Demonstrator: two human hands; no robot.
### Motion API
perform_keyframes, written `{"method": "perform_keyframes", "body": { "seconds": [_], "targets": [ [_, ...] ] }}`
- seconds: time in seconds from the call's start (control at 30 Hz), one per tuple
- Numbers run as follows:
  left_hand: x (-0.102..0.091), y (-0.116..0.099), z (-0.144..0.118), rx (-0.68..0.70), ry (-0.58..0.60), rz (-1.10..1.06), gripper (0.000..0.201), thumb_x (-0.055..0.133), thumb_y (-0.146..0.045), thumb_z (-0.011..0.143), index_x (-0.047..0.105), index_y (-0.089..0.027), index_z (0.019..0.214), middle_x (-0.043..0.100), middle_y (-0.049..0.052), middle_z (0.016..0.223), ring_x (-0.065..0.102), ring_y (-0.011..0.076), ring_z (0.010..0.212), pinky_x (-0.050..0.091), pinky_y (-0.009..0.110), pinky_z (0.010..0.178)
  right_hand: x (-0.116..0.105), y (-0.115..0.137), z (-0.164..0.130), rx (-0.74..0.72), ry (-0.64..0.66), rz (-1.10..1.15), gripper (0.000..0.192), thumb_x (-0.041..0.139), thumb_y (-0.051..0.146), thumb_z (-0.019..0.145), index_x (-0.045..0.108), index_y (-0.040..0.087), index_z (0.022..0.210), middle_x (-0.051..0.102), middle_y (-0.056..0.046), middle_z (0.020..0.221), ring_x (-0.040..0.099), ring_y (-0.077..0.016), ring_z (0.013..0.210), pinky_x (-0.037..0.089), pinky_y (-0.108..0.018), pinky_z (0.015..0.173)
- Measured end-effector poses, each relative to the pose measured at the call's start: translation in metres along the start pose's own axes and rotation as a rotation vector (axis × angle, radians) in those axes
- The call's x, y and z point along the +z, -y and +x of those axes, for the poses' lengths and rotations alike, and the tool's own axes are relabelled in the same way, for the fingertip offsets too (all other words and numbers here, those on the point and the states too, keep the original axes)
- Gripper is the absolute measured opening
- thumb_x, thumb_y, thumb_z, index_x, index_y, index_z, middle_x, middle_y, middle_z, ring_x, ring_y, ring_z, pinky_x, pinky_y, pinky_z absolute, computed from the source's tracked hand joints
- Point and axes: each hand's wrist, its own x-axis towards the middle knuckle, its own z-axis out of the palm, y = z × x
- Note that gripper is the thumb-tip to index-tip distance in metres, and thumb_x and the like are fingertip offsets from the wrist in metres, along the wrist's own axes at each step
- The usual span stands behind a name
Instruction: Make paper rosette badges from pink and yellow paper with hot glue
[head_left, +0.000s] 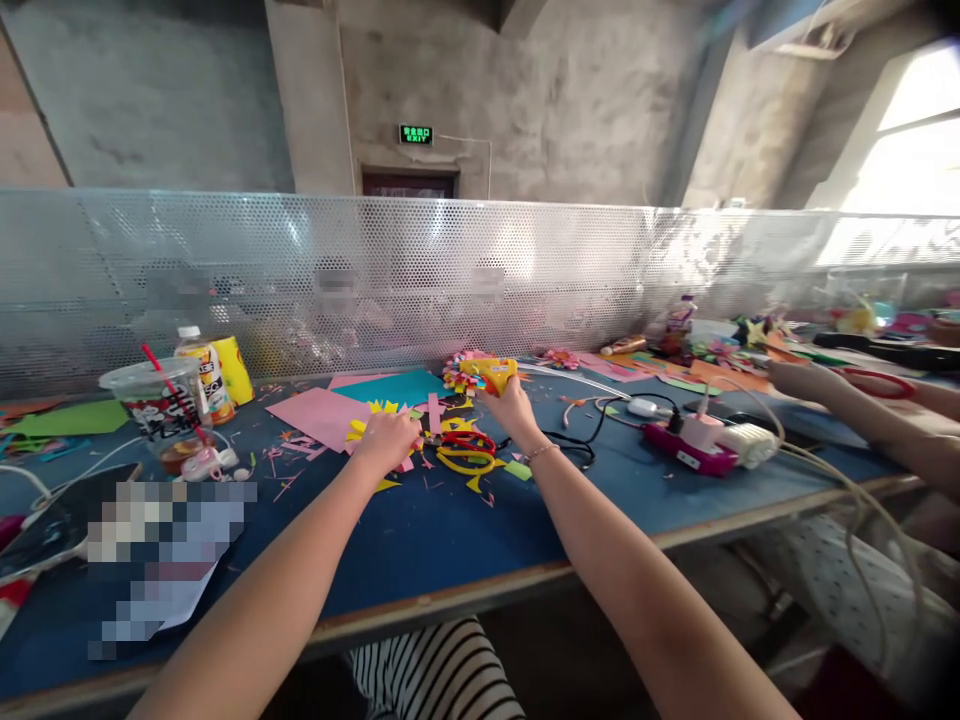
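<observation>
My left hand [391, 442] is closed over a yellow paper flower [384, 408], whose pointed petals show past the fingers, low over the table. Farther back and to the right, my right hand [510, 402] grips a yellow glue gun [498, 373]. Directly behind the glue gun sits a multicoloured paper flower [459, 372], partly covered by it. Between my two hands lie scissors [469, 457] with red and yellow handles, among yellow paper scraps. A pink paper sheet [319, 417] and a teal paper sheet [397, 388] lie beyond my left hand.
At left stand a plastic cup [154, 405] with a red straw and a bottle [206, 375]. A magenta power strip [686, 450] with cables lies at right. Another person's hand [799, 385] reaches in from the right. A perforated metal screen [420, 285] runs along the back.
</observation>
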Motion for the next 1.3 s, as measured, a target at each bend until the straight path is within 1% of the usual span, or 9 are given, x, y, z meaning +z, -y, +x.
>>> {"method": "perform_keyframes", "body": {
  "seconds": [0.1,0.27,0.4,0.53,0.7,0.87,1.1,1.2,1.3],
  "targets": [
    [0.002,0.004,-0.001,-0.063,-0.029,0.016,0.027,0.037,-0.022,0.089,0.060,-0.012,0.097,0.066,0.016,0.086,0.065,0.0284,0.084,0.045,0.036,0.071,-0.001,0.002,0.000,0.011,0.002,0.016,0.049,0.059,0.052,0.071,0.046,0.021,0.108,0.061,-0.011,0.108,0.061,-0.0270,0.099,0.048,-0.034,0.073],
    [0.005,0.015,-0.003,-0.318,-0.047,-0.145,0.027,0.035,-0.025,0.091,0.056,-0.016,0.105,0.068,0.012,0.086,0.065,0.0238,0.081,0.043,0.030,0.065,-0.001,0.010,-0.005,-0.074,0.025,0.031,0.053,0.057,0.051,0.073,0.044,0.018,0.112,0.061,-0.013,0.110,0.059,-0.0276,0.101,0.047,-0.036,0.077],
    [0.010,0.029,-0.005,-0.432,-0.100,-0.393,0.022,0.048,-0.034,0.084,0.057,-0.020,0.098,0.069,0.007,0.092,0.064,0.0211,0.086,0.041,0.026,0.063,0.003,0.015,-0.011,-0.174,0.073,-0.040,0.050,0.055,0.050,0.075,0.044,0.019,0.112,0.062,-0.012,0.109,0.059,-0.0262,0.101,0.046,-0.033,0.079],
    [0.018,0.040,-0.005,-0.532,-0.101,-0.580,0.033,0.053,-0.052,0.079,0.059,-0.020,0.080,0.069,0.006,0.082,0.063,0.0182,0.077,0.040,0.024,0.061,0.009,0.022,-0.022,-0.247,0.169,-0.203,0.051,0.057,0.051,0.074,0.045,0.016,0.110,0.063,-0.013,0.105,0.061,-0.0264,0.097,0.045,-0.030,0.072],
    [0.019,0.039,-0.005,-0.467,-0.028,-0.569,0.046,0.048,-0.065,0.075,0.060,-0.021,0.075,0.068,0.006,0.082,0.062,0.0195,0.076,0.040,0.026,0.062,0.014,0.029,-0.031,-0.352,0.202,-0.325,0.045,0.054,0.046,0.078,0.045,0.017,0.110,0.063,-0.013,0.110,0.061,-0.0250,0.096,0.043,-0.028,0.069],
    [0.015,0.030,-0.006,-0.296,-0.092,-0.307,0.056,0.049,-0.073,0.069,0.061,-0.020,0.080,0.067,0.008,0.087,0.061,0.0234,0.085,0.041,0.029,0.070,0.015,0.027,-0.028,-0.264,0.140,-0.306,0.048,0.054,0.049,0.078,0.043,0.016,0.111,0.065,-0.012,0.102,0.062,-0.0249,0.091,0.042,-0.028,0.065],
    [0.015,0.025,-0.003,-0.122,-0.053,-0.156,0.048,0.037,-0.054,0.088,0.064,-0.017,0.076,0.066,0.011,0.081,0.062,0.0234,0.084,0.040,0.032,0.077,0.013,0.025,-0.025,-0.236,0.110,-0.231,0.050,0.054,0.050,0.078,0.043,0.016,0.112,0.065,-0.012,0.101,0.062,-0.0255,0.090,0.041,-0.028,0.063],
    [0.014,0.022,-0.003,-0.138,-0.049,-0.156,0.045,0.034,-0.047,0.091,0.065,-0.017,0.079,0.067,0.011,0.082,0.062,0.0230,0.083,0.040,0.031,0.074,0.012,0.025,-0.026,-0.259,0.109,-0.241,0.047,0.055,0.048,0.077,0.044,0.016,0.111,0.065,-0.011,0.099,0.062,-0.0249,0.088,0.040,-0.028,0.062],
    [0.013,0.021,-0.004,-0.282,-0.060,-0.253,0.045,0.030,-0.042,0.093,0.065,-0.018,0.078,0.067,0.010,0.077,0.062,0.0212,0.077,0.039,0.029,0.067,0.011,0.026,-0.027,-0.271,0.103,-0.251,0.046,0.054,0.048,0.078,0.044,0.016,0.109,0.065,-0.011,0.096,0.062,-0.0243,0.086,0.040,-0.028,0.061]
  ]
}}
